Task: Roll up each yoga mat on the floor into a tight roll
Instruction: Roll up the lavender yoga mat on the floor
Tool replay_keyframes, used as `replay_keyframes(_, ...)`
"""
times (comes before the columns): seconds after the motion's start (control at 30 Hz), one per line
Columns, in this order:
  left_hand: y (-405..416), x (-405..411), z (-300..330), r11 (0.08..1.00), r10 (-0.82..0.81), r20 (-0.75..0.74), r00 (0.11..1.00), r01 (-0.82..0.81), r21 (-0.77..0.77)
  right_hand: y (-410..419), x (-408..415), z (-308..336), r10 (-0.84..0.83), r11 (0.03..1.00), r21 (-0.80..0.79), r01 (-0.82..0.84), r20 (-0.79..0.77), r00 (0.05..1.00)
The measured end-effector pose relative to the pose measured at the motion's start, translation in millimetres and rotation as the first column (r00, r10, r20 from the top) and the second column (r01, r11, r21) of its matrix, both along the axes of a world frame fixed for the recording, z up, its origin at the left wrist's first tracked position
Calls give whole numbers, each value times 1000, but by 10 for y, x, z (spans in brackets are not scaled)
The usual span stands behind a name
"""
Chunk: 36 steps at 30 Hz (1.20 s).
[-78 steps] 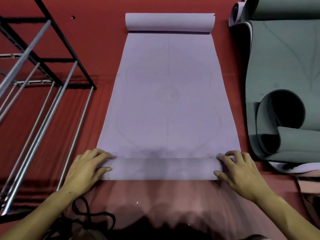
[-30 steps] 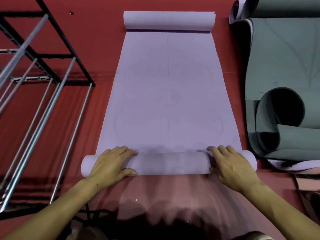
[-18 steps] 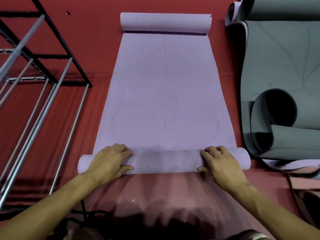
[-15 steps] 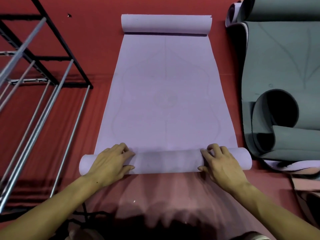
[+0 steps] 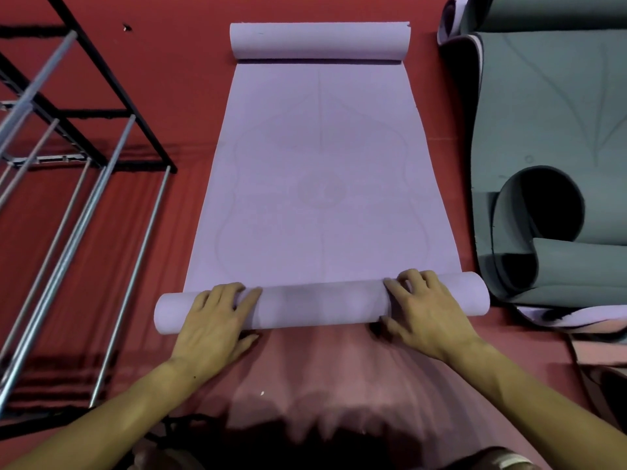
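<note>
Purple mat (image 5: 319, 184) roll's ends overhang both flat edges, near grey mat (image 5: 543, 130).

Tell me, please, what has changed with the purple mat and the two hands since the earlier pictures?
The near roll of the purple foam yoga mat grew thicker and rolled forward, away from the person, over the flat part. The left hand and right hand shifted inward from the roll's ends and still press on top, fingers curled over it. The mat's far curled end, the grey mat and the metal rack stayed put.
</note>
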<state>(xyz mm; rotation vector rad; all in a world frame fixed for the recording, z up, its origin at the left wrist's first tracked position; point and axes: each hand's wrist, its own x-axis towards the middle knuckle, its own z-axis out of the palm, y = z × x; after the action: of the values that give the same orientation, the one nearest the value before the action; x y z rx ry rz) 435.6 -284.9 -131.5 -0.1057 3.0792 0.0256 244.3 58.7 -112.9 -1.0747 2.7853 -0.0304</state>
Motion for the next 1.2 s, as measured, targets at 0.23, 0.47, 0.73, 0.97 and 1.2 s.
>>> replay_keyframes(0.23, -66, -136, 4, 999, 33, 11, 999, -34, 35, -34, -5, -85, 16, 1000, 14, -16, -11, 1000)
replay_keyframes(0.47, -144, -286, -52, 996, 76, 83, 994, -79, 40, -118, -69, -155, -37, 998, 56, 40, -55, 998)
replay_keyframes(0.73, -360, -467, 205, 994, 5, 245, 969, -31, 103, -73, -213, -99, -26, 1000, 13, 26, -12, 1000)
replay_keyframes(0.97, -205, -320, 235, 978, -95, 386, 918, 14, 208, 239, -20, -45, -18, 1000, 10, 17, 125, 992)
replay_keyframes(1.2, -197, -263, 210, 935, 31, 397, 917, -167, 313, 164, -25, 46, -60, 988, 144, 50, 65, 996)
